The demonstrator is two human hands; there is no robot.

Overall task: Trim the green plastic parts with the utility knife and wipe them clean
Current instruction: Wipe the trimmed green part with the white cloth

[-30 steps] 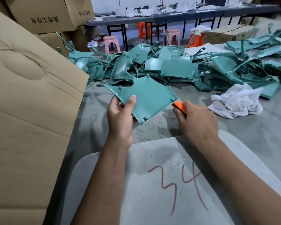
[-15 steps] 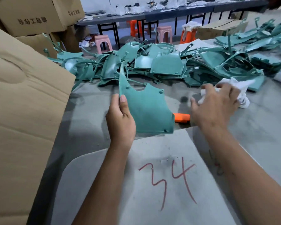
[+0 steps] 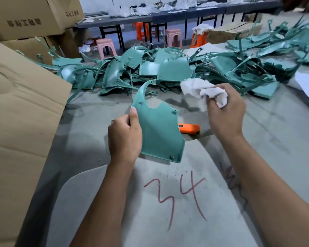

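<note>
Left grip (image 3: 124, 139) pinches the green part (image 3: 159, 132) by its near-left edge, thumb on the face, holding it upright above the grey board (image 3: 168, 202) marked 34. My right grip (image 3: 225, 113) is bunched around the white rag (image 3: 202, 91) — half a second ago it was only reaching for that rag on the worktop (image 3: 275, 132), and a second ago it held the utility knife (image 3: 189, 128) at the part's edge. That knife now lies on the worktop just behind the part, let go of. I judge trimming on this piece done and wiping about to begin; rag and part are near but not yet touching. The part has also turned from lying flat-ish to standing on end. Farther back, the heap of green parts (image 3: 168, 68) waits — plenty left, I'd say.
</note>
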